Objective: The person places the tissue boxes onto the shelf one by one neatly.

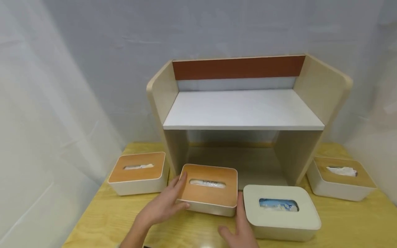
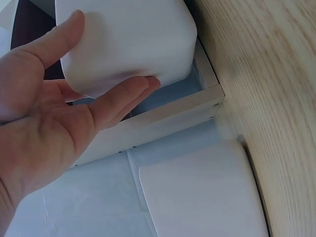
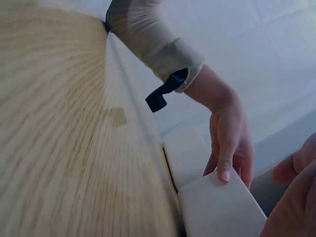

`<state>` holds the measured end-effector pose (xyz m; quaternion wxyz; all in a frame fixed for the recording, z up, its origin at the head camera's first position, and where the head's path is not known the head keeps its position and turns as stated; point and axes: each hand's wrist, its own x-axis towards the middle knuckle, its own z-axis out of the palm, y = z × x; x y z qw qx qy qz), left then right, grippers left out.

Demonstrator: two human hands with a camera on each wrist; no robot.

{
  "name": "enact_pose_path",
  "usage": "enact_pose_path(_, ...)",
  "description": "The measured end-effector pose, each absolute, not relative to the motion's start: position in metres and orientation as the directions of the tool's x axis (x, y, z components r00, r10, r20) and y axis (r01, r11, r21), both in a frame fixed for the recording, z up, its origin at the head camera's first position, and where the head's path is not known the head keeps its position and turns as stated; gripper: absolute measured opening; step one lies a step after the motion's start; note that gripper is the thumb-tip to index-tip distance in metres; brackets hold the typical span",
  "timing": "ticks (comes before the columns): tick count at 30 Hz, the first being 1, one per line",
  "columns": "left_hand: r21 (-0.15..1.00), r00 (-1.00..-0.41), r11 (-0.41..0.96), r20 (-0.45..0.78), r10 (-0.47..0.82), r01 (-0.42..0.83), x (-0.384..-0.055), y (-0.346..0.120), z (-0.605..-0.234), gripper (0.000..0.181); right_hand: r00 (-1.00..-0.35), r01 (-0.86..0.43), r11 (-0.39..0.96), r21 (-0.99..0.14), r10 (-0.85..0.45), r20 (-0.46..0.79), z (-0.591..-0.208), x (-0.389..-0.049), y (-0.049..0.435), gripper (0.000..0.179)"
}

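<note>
A tissue box with an orange wood-look lid (image 1: 214, 194) stands on the table at the front of the shelf's lower opening, turned slightly. My left hand (image 1: 164, 205) grips its left front corner: the fingers lie along the left side and the thumb (image 2: 69, 32) is against the front wall. My right hand (image 1: 239, 224) is at the box's right front corner, its fingers reaching up between this box and an all-white tissue box (image 1: 282, 230). The right thumb points away from the fingers. In the right wrist view only part of the right hand (image 3: 298, 197) shows.
A two-level shelf (image 1: 245, 110) with a white upper board stands behind the boxes. Another orange-lidded tissue box (image 1: 139, 187) sits left of it, and one with a browner lid (image 1: 341, 189) sits right. The wooden table (image 1: 102, 217) is bordered by pale sheeting.
</note>
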<state>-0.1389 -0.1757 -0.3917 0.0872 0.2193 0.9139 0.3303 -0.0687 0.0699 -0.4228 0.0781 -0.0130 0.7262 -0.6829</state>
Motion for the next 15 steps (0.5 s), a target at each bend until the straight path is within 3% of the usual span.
enact_pose_path(5,0.650,-0.893,0.685,-0.020,0.450,0.331,-0.1390,-0.1739,-0.3921,0.090,-0.983,0.126,-0.008,-0.992,-0.138,-0.124,-0.4224,-0.0693,0.0721,0.108)
enact_pose_path(15,0.601,-0.935,0.741,0.029,0.352,0.298,-0.1395,-0.1679,-0.3956,0.089,-0.988,0.107,-0.010,-0.994,-0.113,-0.105,-0.4163,-0.0750,0.0728,0.106)
